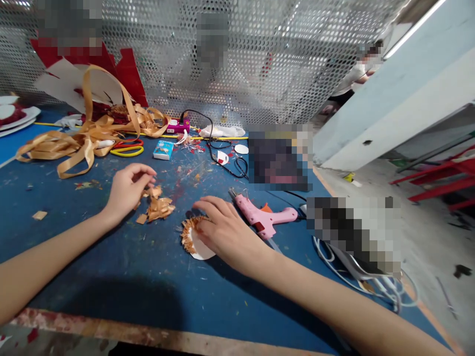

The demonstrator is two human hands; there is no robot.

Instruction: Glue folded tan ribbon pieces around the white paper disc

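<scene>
under the curled right hand (pixel 227 231), grip unclear: round white disc (pixel 202 250), gold fringe (pixel 186 238) leftward

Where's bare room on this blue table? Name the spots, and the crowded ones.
Widest: the blue table between the left forearm and right forearm, from the white disc to the front edge, bar flecks. Smaller: between the left forearm and gold ribbon, beside a tan square. Crowded: the far side, and around the pink glue gun.

Craft workshop | stained blue worktable (pixel 230 314) | 1 pink glue gun (pixel 275 218) | perforated metal screen (pixel 159 44)
</scene>
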